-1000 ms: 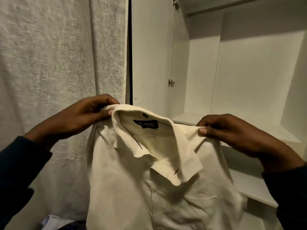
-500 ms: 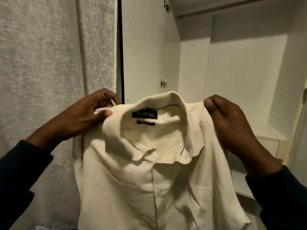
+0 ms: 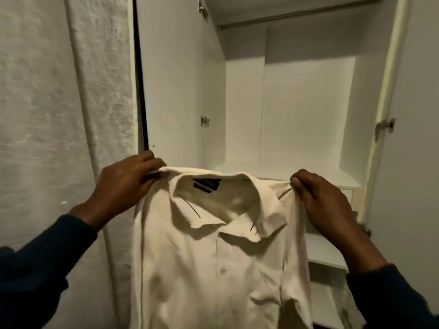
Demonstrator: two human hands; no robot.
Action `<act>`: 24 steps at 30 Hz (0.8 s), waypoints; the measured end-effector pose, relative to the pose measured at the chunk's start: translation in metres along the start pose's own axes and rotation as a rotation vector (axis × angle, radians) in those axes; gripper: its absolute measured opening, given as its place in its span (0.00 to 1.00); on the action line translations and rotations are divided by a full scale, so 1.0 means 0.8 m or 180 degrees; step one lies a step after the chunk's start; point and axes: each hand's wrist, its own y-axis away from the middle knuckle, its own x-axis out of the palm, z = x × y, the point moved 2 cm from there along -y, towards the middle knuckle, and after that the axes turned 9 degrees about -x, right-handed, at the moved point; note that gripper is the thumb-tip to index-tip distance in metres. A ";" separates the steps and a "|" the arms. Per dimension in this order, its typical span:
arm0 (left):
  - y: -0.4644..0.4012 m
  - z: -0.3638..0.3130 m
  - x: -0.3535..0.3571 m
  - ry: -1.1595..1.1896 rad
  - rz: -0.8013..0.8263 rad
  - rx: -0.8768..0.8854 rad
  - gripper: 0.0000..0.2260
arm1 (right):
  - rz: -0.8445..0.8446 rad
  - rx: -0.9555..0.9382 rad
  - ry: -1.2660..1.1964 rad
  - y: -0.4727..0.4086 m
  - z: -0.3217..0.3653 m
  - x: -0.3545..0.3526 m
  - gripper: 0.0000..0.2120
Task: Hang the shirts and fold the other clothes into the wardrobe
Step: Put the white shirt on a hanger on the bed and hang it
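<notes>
Head view, one moment. Item 1: cream shirt (image 3: 213, 264), collared, buttoned front facing the camera, dark label inside the neck; held up by its shoulders in the near centre, in front of the open wardrobe (image 3: 306, 110), body hanging down out of frame. Item 2: left hand (image 3: 126, 184), fingers closed in a pinch on the shirt's left shoulder just beside the collar. Item 3: right hand (image 3: 320, 203), fingers closed, gripping the right shoulder seam. Item 4: dark sleeves on both forearms. Item 5: wardrobe interior, white, rail (image 3: 297, 17) across the far top, shelf (image 3: 327, 255) low at right, doors swung open. Item 6: pale textured curtain (image 3: 59, 115), left.
</notes>
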 end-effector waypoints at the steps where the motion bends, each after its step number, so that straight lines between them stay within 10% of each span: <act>1: -0.002 -0.011 -0.002 -0.0218 -0.0203 -0.0101 0.19 | -0.0028 0.0154 -0.0028 0.004 -0.001 -0.007 0.11; 7: 0.001 -0.099 -0.031 0.1949 0.0140 -0.1101 0.12 | -0.1286 0.1207 -0.2703 0.061 0.031 -0.103 0.15; 11: 0.008 -0.119 -0.002 0.2290 0.1717 -0.1348 0.19 | -0.1065 0.1571 -0.1784 0.101 0.056 -0.119 0.16; 15: 0.013 -0.164 0.012 0.1929 0.1517 -0.0945 0.20 | -0.1851 0.1904 -0.0410 0.147 0.077 -0.151 0.15; 24: 0.087 -0.278 -0.016 0.4316 0.2788 -0.1186 0.17 | -0.2948 0.2241 0.0218 0.256 0.172 -0.239 0.15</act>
